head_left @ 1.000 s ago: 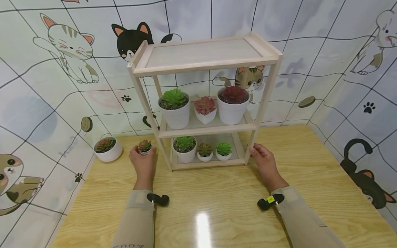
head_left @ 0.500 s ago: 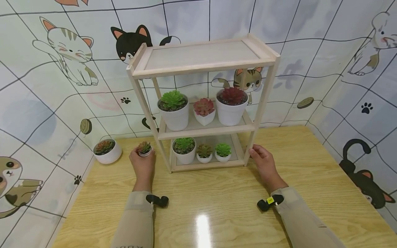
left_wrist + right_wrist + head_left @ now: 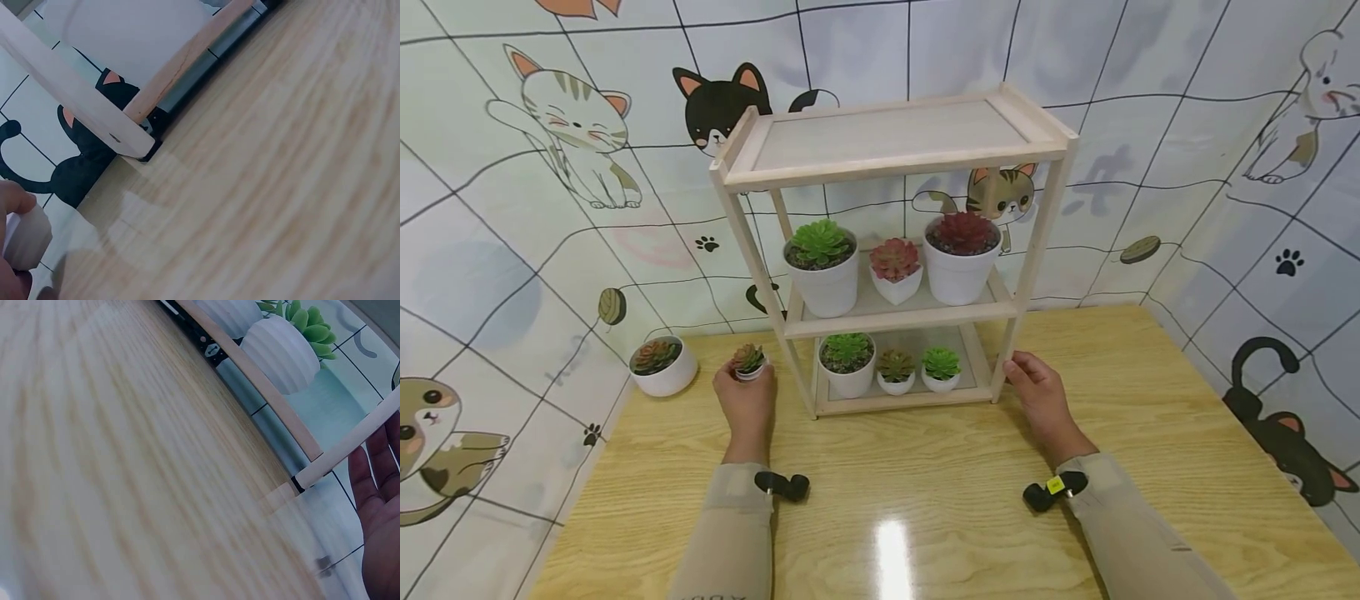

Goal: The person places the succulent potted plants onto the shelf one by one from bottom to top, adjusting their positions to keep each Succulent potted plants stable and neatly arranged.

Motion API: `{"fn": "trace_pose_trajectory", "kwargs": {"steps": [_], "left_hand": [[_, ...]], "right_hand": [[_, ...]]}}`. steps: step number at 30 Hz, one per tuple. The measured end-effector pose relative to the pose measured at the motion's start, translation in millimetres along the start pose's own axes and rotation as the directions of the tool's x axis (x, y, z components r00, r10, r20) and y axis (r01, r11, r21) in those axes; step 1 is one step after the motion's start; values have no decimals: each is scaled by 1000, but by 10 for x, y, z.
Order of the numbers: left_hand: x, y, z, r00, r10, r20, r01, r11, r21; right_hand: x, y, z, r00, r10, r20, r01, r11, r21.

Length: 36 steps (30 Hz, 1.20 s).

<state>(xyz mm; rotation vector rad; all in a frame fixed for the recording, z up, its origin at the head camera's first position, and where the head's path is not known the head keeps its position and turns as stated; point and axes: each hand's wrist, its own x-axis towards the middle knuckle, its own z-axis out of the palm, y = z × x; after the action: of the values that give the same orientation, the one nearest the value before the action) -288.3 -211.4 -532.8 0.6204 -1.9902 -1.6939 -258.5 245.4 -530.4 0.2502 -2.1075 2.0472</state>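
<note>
In the head view my left hand (image 3: 747, 406) grips a small potted succulent (image 3: 748, 359) with reddish-green leaves, left of the wooden shelf (image 3: 895, 168). The left wrist view shows its white faceted pot (image 3: 29, 239) between finger and thumb. My right hand (image 3: 1036, 392) is at the shelf's lower right post (image 3: 1006, 358). In the right wrist view its extended fingers (image 3: 379, 447) reach behind that post. On the middle tier stand a green succulent (image 3: 822, 271), a pink one (image 3: 896, 271) and a dark red one (image 3: 962, 258). The bottom tier holds three green succulents, including a larger one (image 3: 847, 364).
A white bowl-shaped pot with a reddish succulent (image 3: 663, 367) stands at the far left of the wooden table (image 3: 880, 483). Cat-patterned wall covering (image 3: 572, 133) closes off the back and both sides, close behind the shelf.
</note>
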Motion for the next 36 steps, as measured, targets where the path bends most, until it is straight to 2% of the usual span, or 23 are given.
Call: {"fn": "trace_pose_trajectory", "kwargs": {"steps": [7, 10, 16, 21, 29, 32, 36], "left_hand": [[-43, 78, 15, 998, 12, -66, -19, 995, -94], [-50, 89, 16, 996, 11, -91, -19, 996, -86], [-79, 137, -1, 989, 50, -142, -60, 996, -70], [-101, 204, -28, 985, 95, -141, -108, 991, -84], [-134, 346, -71, 969, 186, -160, -206, 972, -116], [-156, 408, -90, 970, 188, -152, -208, 969, -134], [-188, 495, -101, 979, 157, -130, -180, 965, -188]], "right_hand": [[10, 2, -3, 1000, 3, -4, -3, 1000, 8], [11, 3, -1, 1000, 4, -6, -4, 1000, 8], [13, 0, 6, 1000, 4, -3, -4, 1000, 16], [17, 1, 7, 1000, 7, -4, -6, 1000, 18], [5, -5, 6, 1000, 4, 7, -4, 1000, 20], [4, -8, 2, 1000, 0, 8, 0, 1000, 12], [5, -4, -4, 1000, -1, 8, 1, 1000, 11]]}}
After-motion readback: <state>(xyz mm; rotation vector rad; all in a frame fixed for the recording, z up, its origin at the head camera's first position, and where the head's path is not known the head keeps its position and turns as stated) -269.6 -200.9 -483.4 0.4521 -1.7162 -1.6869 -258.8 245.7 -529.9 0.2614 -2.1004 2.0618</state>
